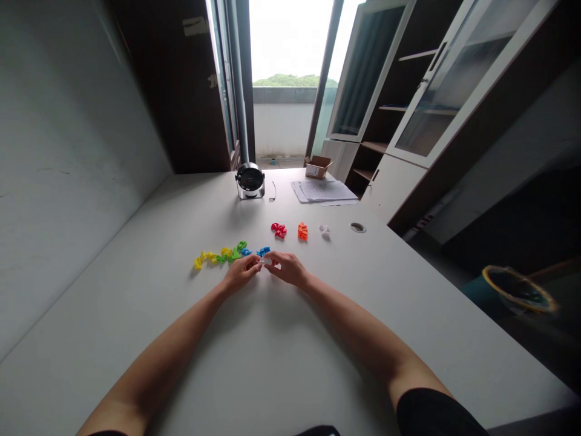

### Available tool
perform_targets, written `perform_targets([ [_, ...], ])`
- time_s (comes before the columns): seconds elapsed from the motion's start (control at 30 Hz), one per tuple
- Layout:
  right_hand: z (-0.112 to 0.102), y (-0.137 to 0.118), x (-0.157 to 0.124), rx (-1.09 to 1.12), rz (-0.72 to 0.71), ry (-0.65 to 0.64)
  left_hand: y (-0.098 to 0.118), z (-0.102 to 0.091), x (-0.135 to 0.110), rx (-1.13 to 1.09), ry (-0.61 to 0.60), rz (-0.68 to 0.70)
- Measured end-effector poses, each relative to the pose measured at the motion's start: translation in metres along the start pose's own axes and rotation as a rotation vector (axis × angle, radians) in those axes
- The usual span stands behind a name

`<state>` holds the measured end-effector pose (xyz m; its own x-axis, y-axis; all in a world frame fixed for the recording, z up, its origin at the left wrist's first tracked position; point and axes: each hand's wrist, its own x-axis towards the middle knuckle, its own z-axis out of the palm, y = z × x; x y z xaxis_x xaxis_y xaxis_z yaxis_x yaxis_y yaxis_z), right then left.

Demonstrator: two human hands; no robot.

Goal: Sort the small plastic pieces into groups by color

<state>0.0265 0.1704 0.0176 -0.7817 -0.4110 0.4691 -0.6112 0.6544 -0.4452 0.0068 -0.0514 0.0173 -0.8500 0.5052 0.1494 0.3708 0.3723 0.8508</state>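
At the middle of the table, my left hand (242, 272) and my right hand (288, 269) meet with their fingertips pinched on a small white plastic piece (264, 261). Its exact kind is too small to tell. Just beyond my fingers lie blue pieces (263, 251), partly hidden by my right hand. To the left, a row of green pieces (235, 253) and yellow pieces (209, 258) stretches away from my left hand. Farther back sit separate little heaps of red pieces (279, 230), orange pieces (302, 231) and whitish pieces (324, 231).
A round black device on a metal stand (250, 180) stands at the back, with a thin bent wire (273, 192) beside it. Papers (323, 190) and an open cardboard box (318, 167) lie at the back right. A cable hole (357, 227) is set in the white table (281, 363).
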Motion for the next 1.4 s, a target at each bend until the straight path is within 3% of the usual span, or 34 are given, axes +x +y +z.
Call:
perform_targets([
  [0.67, 0.005, 0.007, 0.001, 0.055, 0.095, -0.016, 0.000, 0.002, -0.002, -0.024, 0.049, 0.029],
  [1.0, 0.001, -0.002, 0.001, 0.119, 0.051, -0.022, -0.008, 0.001, 0.002, -0.057, 0.052, -0.020],
  [1.4, -0.001, -0.005, 0.001, 0.032, -0.066, -0.059, -0.007, -0.002, 0.003, -0.067, 0.043, -0.091],
])
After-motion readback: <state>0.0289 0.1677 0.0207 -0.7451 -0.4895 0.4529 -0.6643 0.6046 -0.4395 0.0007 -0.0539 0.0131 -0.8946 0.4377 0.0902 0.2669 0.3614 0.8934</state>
